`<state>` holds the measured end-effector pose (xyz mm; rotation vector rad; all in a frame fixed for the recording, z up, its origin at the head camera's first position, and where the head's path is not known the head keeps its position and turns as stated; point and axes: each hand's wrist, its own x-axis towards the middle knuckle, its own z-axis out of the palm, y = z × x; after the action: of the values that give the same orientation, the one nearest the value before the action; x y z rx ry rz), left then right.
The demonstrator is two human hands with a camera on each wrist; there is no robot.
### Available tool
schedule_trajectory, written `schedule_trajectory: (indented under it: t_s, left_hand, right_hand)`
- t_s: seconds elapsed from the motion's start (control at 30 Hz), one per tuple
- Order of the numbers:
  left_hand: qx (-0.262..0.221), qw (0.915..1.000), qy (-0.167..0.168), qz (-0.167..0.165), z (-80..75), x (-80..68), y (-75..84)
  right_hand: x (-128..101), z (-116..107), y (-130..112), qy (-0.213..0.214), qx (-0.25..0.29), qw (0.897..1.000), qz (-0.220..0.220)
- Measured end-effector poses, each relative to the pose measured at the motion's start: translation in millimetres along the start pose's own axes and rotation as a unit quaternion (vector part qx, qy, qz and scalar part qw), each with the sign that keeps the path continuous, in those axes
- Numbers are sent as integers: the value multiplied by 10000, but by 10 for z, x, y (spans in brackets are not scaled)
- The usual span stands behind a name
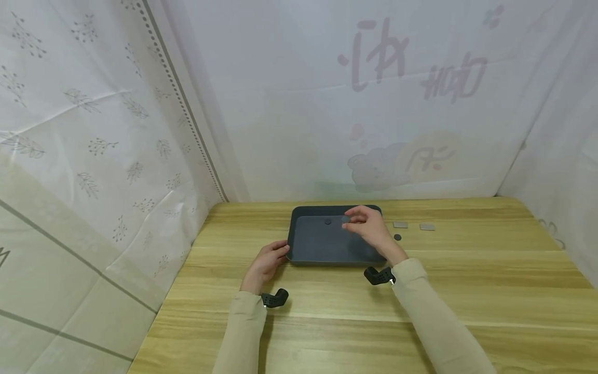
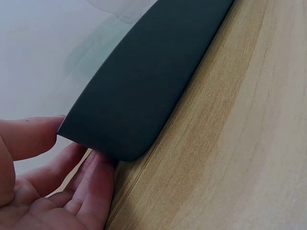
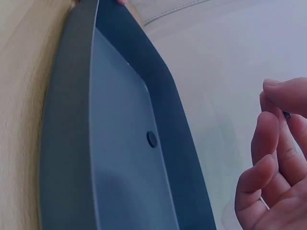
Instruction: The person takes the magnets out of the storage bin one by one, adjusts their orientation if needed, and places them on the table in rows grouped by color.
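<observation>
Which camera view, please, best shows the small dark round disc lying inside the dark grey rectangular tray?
The right wrist view: the small dark round disc sits plainly on the tray floor. The head view shows a speck; the left wrist view shows none.

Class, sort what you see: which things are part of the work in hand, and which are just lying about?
In use: tray, disc lying in it, small dark piece pinched by the right hand, left hand steadying the tray's corner.

Lying about: two grey squares, a dark disc on the table.

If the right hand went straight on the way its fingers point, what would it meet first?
Probably the tray's floor near the small dark disc lying there; the right hand hovers over it, pinching something small. Depth is unclear.
</observation>
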<state>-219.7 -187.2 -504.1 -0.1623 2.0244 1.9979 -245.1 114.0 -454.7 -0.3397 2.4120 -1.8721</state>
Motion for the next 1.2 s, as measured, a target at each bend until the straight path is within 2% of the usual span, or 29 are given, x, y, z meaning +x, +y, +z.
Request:
schedule_trajectory:
  t_s: [0.73,0.93,1.2]
  left_hand:
    - [-36,10000,-18,-80,-10,24,-15]
    - [-36,10000,-15,-86,-3,19,-5]
    - [16,10000,24,-75,3,14,-5]
  right_hand:
    - [-152,-391,-98,275,-228,9994,31]
    - [-192,-510,-76,373,-132,9992,42]
    - [-238,-652,20,527,-297,9980,171]
